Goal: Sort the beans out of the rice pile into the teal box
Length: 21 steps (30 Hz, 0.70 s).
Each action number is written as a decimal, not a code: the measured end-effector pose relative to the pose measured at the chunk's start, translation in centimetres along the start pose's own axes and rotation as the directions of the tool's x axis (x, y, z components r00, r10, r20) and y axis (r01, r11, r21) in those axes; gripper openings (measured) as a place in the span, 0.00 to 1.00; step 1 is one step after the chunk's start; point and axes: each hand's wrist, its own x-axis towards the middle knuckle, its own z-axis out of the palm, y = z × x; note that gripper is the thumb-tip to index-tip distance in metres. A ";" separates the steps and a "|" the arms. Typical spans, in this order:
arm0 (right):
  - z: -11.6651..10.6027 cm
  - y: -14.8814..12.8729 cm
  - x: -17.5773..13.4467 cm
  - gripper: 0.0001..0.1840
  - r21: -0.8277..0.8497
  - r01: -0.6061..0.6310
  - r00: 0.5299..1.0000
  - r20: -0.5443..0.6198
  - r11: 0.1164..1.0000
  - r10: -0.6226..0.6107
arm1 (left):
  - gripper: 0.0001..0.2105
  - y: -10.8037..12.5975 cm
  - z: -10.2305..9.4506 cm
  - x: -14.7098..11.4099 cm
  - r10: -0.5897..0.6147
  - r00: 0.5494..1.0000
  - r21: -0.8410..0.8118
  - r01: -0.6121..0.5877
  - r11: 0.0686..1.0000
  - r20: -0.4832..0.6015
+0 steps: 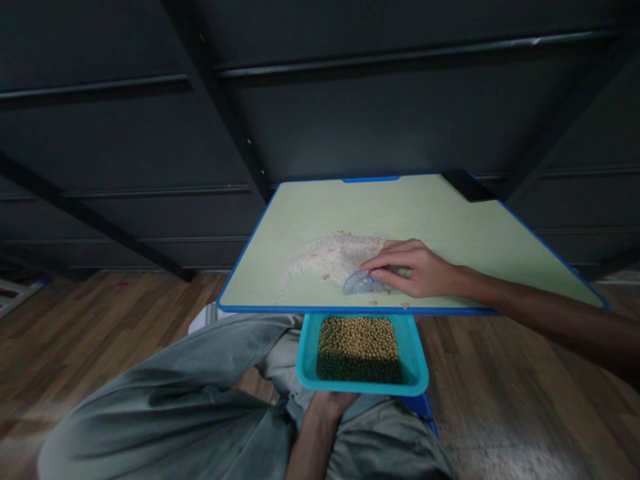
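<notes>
My right hand (pixel 417 268) pinches a clear plastic protractor (pixel 361 283) against the pale green tabletop. Just beyond it spreads a heap of small whitish grains, like rice (pixel 340 253), with several tan beans scattered on and around it. A few loose beans (pixel 373 303) lie close to the table's near edge. Below that edge, a turquoise basket (pixel 302 367) holds many soybeans (pixel 360 343), the nearer part of them in shadow. My left hand (pixel 334 401) is under the basket, supporting it from below; its fingers are hidden.
The low table (pixel 440 220) has a blue rim. A black phone (pixel 469 185) lies at its far right corner. Dark metal panels (pixel 390 113) rise behind the table. My legs in grey trousers (pixel 200 393) are folded in front, over a wood-look floor (pixel 125 320).
</notes>
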 end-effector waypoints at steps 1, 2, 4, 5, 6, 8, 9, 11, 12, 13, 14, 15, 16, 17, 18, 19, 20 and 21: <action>0.0 -0.1 -0.1 0.13 0.006 -0.003 1.000 0.010 1.000 0.002 | 0.20 0.0 -0.1 0.0 -0.007 1.000 0.000 0.007 1.000 -0.016; 0.1 -0.2 -0.1 0.13 0.010 -0.005 1.000 0.019 1.000 0.005 | 0.20 0.0 -0.1 0.0 -0.014 0.999 0.000 0.014 1.000 -0.030; 0.1 -0.5 -0.2 0.14 0.011 -0.013 0.999 0.034 1.000 0.012 | 0.20 0.0 0.0 0.0 -0.017 0.998 0.000 0.017 1.000 -0.052; 0.1 -0.7 -0.2 0.14 0.011 -0.016 0.999 0.042 1.000 0.015 | 0.20 0.0 0.1 0.0 -0.015 0.998 0.001 0.015 1.000 -0.056; 0.1 -0.8 -0.2 0.14 0.010 -0.017 0.999 0.050 1.000 0.016 | 0.20 -0.1 0.2 0.0 -0.010 0.999 0.000 0.010 1.000 -0.053; 0.1 -1.0 -0.1 0.14 0.013 -0.018 0.998 0.066 1.000 0.017 | 0.20 -0.1 0.6 -0.1 -0.002 1.000 -0.002 0.002 1.000 -0.026; 0.0 -1.0 -0.1 0.15 0.017 -0.018 0.997 0.073 1.000 0.017 | 0.19 0.0 0.7 -0.2 -0.002 1.000 -0.004 0.002 1.000 -0.004; 0.0 -1.1 -0.1 0.15 0.025 -0.021 0.996 0.082 0.999 0.019 | 0.18 0.0 0.9 -0.2 0.000 0.999 -0.003 0.000 1.000 0.036; 0.0 -1.1 -0.1 0.15 0.029 -0.025 0.996 0.087 0.999 0.023 | 0.18 0.0 0.9 -0.2 0.002 0.999 0.000 -0.002 1.000 0.046; 0.0 -1.1 -0.1 0.15 0.035 -0.030 0.995 0.092 0.999 0.027 | 0.17 0.0 0.9 -0.3 0.001 0.999 0.004 -0.001 1.000 0.048; 0.0 -1.2 -0.1 0.15 0.041 -0.036 0.995 0.098 0.998 0.032 | 0.17 0.1 0.9 -0.3 0.002 0.999 0.006 -0.002 1.000 0.048; 0.0 -1.2 -0.1 0.15 0.048 -0.042 0.994 0.103 0.998 0.036 | 0.17 0.1 0.9 -0.3 0.004 0.999 0.005 -0.004 1.000 0.046; 0.0 -1.3 -0.1 0.15 0.055 -0.045 0.994 0.106 0.997 0.039 | 0.17 0.1 0.9 -0.3 0.004 0.999 0.002 -0.004 1.000 0.046; 0.0 -1.3 -0.1 0.15 0.062 -0.047 0.993 0.109 0.997 0.040 | 0.17 0.1 1.0 -0.3 -0.002 0.999 -0.003 0.002 1.000 0.048; 0.1 -1.4 -0.1 0.15 0.066 -0.047 0.993 0.107 0.997 0.040 | 0.18 0.1 1.1 -0.3 -0.006 0.999 -0.008 0.006 1.000 0.051; 0.1 -1.5 -0.1 0.15 0.069 -0.047 0.994 0.103 0.997 0.039 | 0.18 0.1 1.3 -0.4 -0.010 0.999 -0.013 0.010 1.000 0.053; 0.1 -1.6 -0.1 0.15 0.071 -0.046 0.994 0.099 0.996 0.039 | 0.18 0.1 1.4 -0.4 -0.011 0.999 -0.018 0.012 1.000 0.053; 0.1 -1.6 0.0 0.15 0.073 -0.048 0.995 0.095 0.996 0.041 | 0.18 0.1 1.5 -0.5 -0.018 0.998 -0.025 0.019 1.000 0.055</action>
